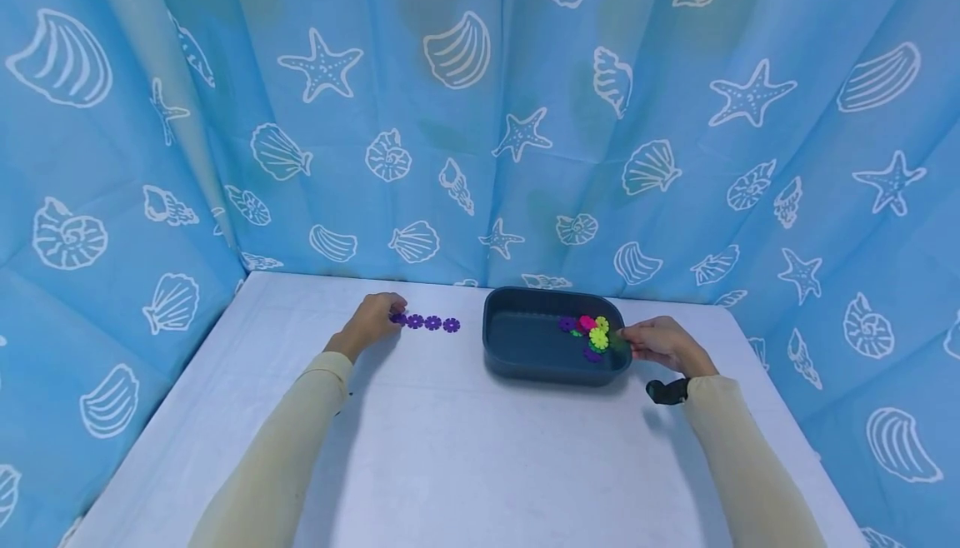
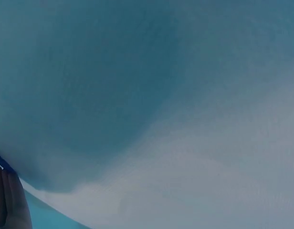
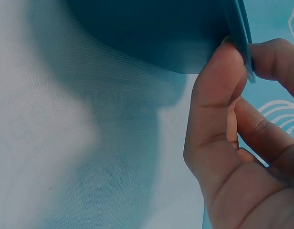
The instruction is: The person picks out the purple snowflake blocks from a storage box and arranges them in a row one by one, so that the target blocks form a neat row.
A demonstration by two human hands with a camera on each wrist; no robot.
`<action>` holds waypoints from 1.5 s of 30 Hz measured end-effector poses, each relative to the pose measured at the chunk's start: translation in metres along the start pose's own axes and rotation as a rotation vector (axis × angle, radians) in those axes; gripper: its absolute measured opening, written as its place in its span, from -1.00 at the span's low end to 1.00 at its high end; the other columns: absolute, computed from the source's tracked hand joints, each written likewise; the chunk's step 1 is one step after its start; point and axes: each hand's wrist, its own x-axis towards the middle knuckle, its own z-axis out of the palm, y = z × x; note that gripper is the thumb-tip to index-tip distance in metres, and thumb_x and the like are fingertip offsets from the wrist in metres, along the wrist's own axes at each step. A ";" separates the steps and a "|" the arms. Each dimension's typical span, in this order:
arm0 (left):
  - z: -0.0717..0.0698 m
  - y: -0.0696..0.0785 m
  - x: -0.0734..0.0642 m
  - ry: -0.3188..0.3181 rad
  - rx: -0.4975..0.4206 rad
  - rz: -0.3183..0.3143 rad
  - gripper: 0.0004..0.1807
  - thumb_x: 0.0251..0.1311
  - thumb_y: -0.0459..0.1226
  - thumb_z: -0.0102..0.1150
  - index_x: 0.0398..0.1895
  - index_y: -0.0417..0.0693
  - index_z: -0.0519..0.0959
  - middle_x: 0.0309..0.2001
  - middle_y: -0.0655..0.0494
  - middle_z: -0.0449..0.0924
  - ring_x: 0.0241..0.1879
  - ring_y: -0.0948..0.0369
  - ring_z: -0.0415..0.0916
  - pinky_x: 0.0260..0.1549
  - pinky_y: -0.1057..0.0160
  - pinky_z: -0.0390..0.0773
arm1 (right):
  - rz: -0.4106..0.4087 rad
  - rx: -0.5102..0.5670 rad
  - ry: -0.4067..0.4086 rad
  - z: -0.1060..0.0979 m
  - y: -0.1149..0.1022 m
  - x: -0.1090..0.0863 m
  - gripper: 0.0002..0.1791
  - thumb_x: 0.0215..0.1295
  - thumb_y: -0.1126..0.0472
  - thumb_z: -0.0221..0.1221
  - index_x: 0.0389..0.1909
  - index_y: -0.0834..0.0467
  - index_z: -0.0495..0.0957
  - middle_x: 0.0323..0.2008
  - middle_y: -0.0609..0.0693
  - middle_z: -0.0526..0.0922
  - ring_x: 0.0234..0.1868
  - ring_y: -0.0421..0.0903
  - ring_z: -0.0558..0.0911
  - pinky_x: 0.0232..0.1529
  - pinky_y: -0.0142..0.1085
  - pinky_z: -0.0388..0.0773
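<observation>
Right hand [image 1: 663, 341]: thumb and bent fingers [image 3: 218, 81] pinch the right-end wall of the dark box [image 1: 558, 371]. Left hand [image 1: 377, 319]: fingers touch the left end of the purple row [image 1: 432, 323]; pinch or mere contact, cannot tell. Row lies left of box, axis left–right, right end slightly nearer. Box axis also left–right; coloured pieces [image 1: 598, 338] heaped at its right end. Both on white table [image 1: 510, 465].
</observation>
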 end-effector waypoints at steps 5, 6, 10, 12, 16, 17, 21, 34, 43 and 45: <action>0.000 0.001 -0.001 0.002 0.001 -0.005 -0.53 0.13 -0.48 0.29 0.16 -0.22 0.52 0.04 -0.10 0.59 0.14 -0.05 0.47 0.19 0.01 0.43 | 0.003 0.002 0.000 0.000 0.000 -0.001 -0.49 0.42 0.18 0.12 0.18 0.51 0.39 -0.25 0.17 0.56 -0.37 -0.12 0.55 -0.26 -0.36 0.65; 0.000 0.000 -0.001 0.001 0.003 -0.004 -0.53 0.13 -0.48 0.28 0.16 -0.22 0.52 0.04 -0.11 0.59 0.14 -0.05 0.47 0.18 0.01 0.44 | -0.001 0.002 -0.006 0.000 0.000 -0.001 -0.49 0.42 0.18 0.12 0.18 0.52 0.39 -0.25 0.17 0.56 -0.37 -0.12 0.55 -0.26 -0.36 0.65; -0.001 -0.001 -0.001 -0.003 -0.001 -0.014 -0.54 0.14 -0.48 0.28 0.16 -0.21 0.52 0.04 -0.10 0.59 0.14 -0.04 0.48 0.18 0.01 0.45 | -0.002 0.011 -0.008 0.000 -0.001 -0.003 -0.50 0.41 0.19 0.12 0.17 0.52 0.39 -0.26 0.17 0.56 -0.38 -0.11 0.55 -0.27 -0.36 0.65; -0.001 -0.001 -0.001 -0.004 -0.008 -0.017 -0.53 0.15 -0.47 0.27 0.17 -0.20 0.52 0.06 -0.09 0.58 0.16 -0.04 0.47 0.18 0.01 0.44 | -0.003 0.010 -0.005 0.000 -0.001 -0.003 -0.50 0.41 0.20 0.12 0.17 0.52 0.39 -0.26 0.17 0.56 -0.38 -0.11 0.55 -0.27 -0.36 0.65; -0.005 0.003 0.000 0.034 -0.014 0.009 -0.55 0.21 -0.40 0.26 0.19 -0.19 0.51 0.13 -0.09 0.55 0.19 -0.05 0.44 0.18 -0.02 0.43 | -0.004 0.000 0.001 0.001 -0.001 -0.002 -0.50 0.42 0.19 0.11 0.17 0.52 0.39 -0.27 0.16 0.55 -0.38 -0.12 0.54 -0.27 -0.36 0.65; -0.007 0.005 0.001 0.055 -0.014 0.024 -0.56 0.22 -0.38 0.26 0.19 -0.19 0.51 0.14 -0.09 0.54 0.19 -0.05 0.43 0.18 -0.01 0.43 | -0.003 -0.003 0.002 0.001 -0.001 -0.002 -0.50 0.42 0.19 0.11 0.17 0.51 0.39 -0.27 0.16 0.55 -0.38 -0.12 0.54 -0.27 -0.36 0.65; -0.010 0.025 0.006 0.144 -0.060 0.103 -0.56 0.25 -0.33 0.26 0.19 -0.20 0.50 0.15 -0.08 0.54 0.19 -0.04 0.43 0.16 0.00 0.46 | 0.001 -0.011 0.007 0.001 0.000 -0.001 -0.50 0.41 0.17 0.13 0.16 0.49 0.41 -0.26 0.15 0.55 -0.37 -0.11 0.55 -0.24 -0.34 0.65; 0.050 0.146 0.032 0.137 -0.162 0.383 -0.62 0.15 -0.38 0.34 0.06 -0.24 0.59 -0.01 -0.03 0.64 0.03 0.10 0.57 0.06 0.22 0.54 | -0.023 -0.016 0.003 -0.001 0.000 -0.003 -0.49 0.41 0.17 0.14 0.17 0.51 0.40 -0.31 0.08 0.54 -0.36 -0.11 0.54 -0.21 -0.31 0.66; 0.115 0.203 0.032 -0.113 -0.130 0.400 -0.61 0.18 -0.36 0.33 0.10 -0.16 0.60 -0.01 0.10 0.65 0.01 0.24 0.56 0.04 0.35 0.52 | -0.023 -0.012 0.016 -0.002 0.003 -0.002 -0.47 0.38 0.15 0.17 0.17 0.50 0.42 -0.26 0.13 0.56 -0.36 -0.11 0.55 -0.22 -0.33 0.66; 0.124 0.209 0.032 -0.165 -0.131 0.391 -0.61 0.17 -0.35 0.33 0.10 -0.14 0.60 -0.03 0.13 0.65 -0.01 0.26 0.55 0.03 0.37 0.52 | -0.017 -0.009 0.027 -0.001 0.003 -0.002 -0.49 0.38 0.16 0.17 0.15 0.48 0.44 -0.28 0.12 0.56 -0.37 -0.11 0.55 -0.24 -0.33 0.66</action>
